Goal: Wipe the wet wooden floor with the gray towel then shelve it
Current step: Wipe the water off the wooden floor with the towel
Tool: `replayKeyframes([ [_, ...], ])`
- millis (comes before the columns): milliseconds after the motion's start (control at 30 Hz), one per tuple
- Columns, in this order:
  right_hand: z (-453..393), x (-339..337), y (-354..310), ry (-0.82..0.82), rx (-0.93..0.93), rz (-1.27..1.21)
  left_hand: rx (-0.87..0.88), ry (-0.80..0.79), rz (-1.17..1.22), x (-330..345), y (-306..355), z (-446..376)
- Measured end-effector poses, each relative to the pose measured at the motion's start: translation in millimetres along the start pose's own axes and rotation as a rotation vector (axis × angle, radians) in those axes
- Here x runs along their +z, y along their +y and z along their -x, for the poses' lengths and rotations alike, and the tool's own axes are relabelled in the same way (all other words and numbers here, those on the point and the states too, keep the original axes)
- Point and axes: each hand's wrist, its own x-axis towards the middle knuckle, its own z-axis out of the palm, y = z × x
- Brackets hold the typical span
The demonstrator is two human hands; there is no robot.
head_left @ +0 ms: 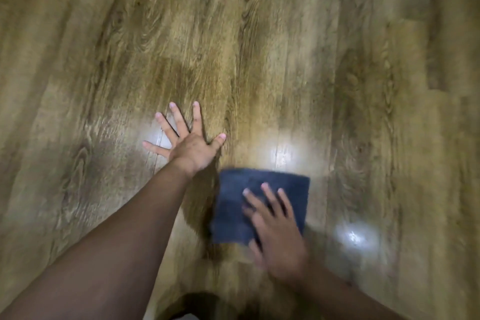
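Note:
The gray towel [233,205], folded into a rough square, lies flat on the wooden floor [285,60] just below the middle of the view. My right hand [275,231] presses on the towel's lower right part with straight fingers; it is blurred by motion. My left hand [189,145] rests flat on the bare floor to the upper left of the towel, fingers spread wide, a short gap apart from the cloth. Shiny glare patches [285,156] lie just above the towel, and another bright patch [355,236] lies to its right.
Wood-grain planks fill the whole view, running from bottom to top with a slight lean. A dark rounded shape [197,304] sits at the bottom edge between my arms; I cannot tell what it is.

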Motion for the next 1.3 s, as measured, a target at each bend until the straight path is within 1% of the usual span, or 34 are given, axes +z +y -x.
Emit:
replayKeyframes([
  [33, 20.9, 10.0, -7.0, -0.061, -0.098, 0.046, 0.0, 0.003, -0.004, 0.5, 0.9, 0.1],
  [100, 43.9, 17.0, -2.2, -0.113, -0.235, 0.091, 0.0, 0.013, -0.012, 1.4, 1.4, 0.7],
  [167, 45.4, 9.4, 23.8, -0.107, -0.26, 0.114, -0.003, 0.022, -0.015, 1.4, 1.5, 0.8],
  [200, 41.0, 2.3, 41.6, -0.099, -0.244, 0.124, -0.009, 0.025, -0.015, 0.5, 1.3, 1.5],
  [267, 26.9, -14.2, 86.7, -0.035, -0.126, 0.108, -0.007, 0.033, -0.027, 1.1, 2.9, 2.1],
  [300, 16.9, -22.0, 113.7, 0.024, -0.022, 0.076, -0.007, 0.039, -0.028, 1.5, 2.9, 2.4],
  [400, -13.9, -48.8, 189.6, 0.247, 0.422, -0.082, -0.007, 0.064, -0.024, 2.6, 3.7, 3.6],
  [467, -31.5, -62.1, 221.6, 0.367, 0.668, -0.187, -0.018, 0.067, -0.023, 3.7, 4.7, 2.9],
  [533, -45.4, -65.6, 224.9, 0.43, 0.785, -0.243, -0.033, 0.066, -0.02, 2.8, 4.0, 2.1],
  [600, -44.4, -60.5, 202.8, 0.449, 0.8, -0.242, -0.046, 0.077, -0.015, 3.9, 6.5, 3.5],
  [633, -37.6, -55.3, 184.9, 0.448, 0.768, -0.232, -0.037, 0.114, -0.029, 6.9, 9.7, 5.3],
  [667, -28.4, -49.0, 162.9, 0.433, 0.711, -0.224, -0.003, 0.184, -0.056, 11.7, 14.3, 8.2],
  [733, -0.6, -34.2, 113.9, 0.34, 0.576, -0.208, 0.165, 0.371, -0.08, 26.3, 33.5, 17.3],
  [767, 15.9, -24.0, 88.7, 0.276, 0.501, -0.181, 0.269, 0.436, -0.044, 35.8, 48.8, 22.9],
  [800, 32.8, -11.8, 62.8, 0.203, 0.416, -0.141, 0.37, 0.455, 0.011, 45.4, 66.6, 28.9],
  [867, 65.2, 16.9, 19.6, 0.055, 0.198, -0.043, 0.532, 0.386, 0.095, 67.9, 104.6, 42.1],
  [933, 93.7, 37.1, 3.5, 0.017, 0.005, 0.028, 0.638, 0.267, 0.1, 92.9, 141.1, 52.2],
  [1000, 107.6, 40.5, 23.3, 0.011, -0.093, 0.077, 0.682, 0.194, 0.056, 112.9, 164.1, 58.6],
  [1033, 112.6, 37.3, 42.4, -0.009, -0.096, 0.106, 0.684, 0.192, 0.032, 120.4, 170.4, 59.5],
  [1067, 116.3, 31.9, 64.9, -0.027, -0.061, 0.111, 0.679, 0.211, 0.015, 125.1, 173.1, 58.6],
  [1100, 118.7, 25.2, 90.0, -0.014, 0.018, 0.091, 0.672, 0.235, 0.004, 128.0, 173.1, 56.5],
  [1167, 118.7, 10.7, 147.1, 0.103, 0.261, -0.002, 0.68, 0.244, -0.031, 129.1, 167.4, 51.3],
  [1300, 117.9, -18.3, 251.6, 0.4, 0.824, -0.2, 0.751, 0.219, -0.149, 134.9, 158.0, 50.7],
])
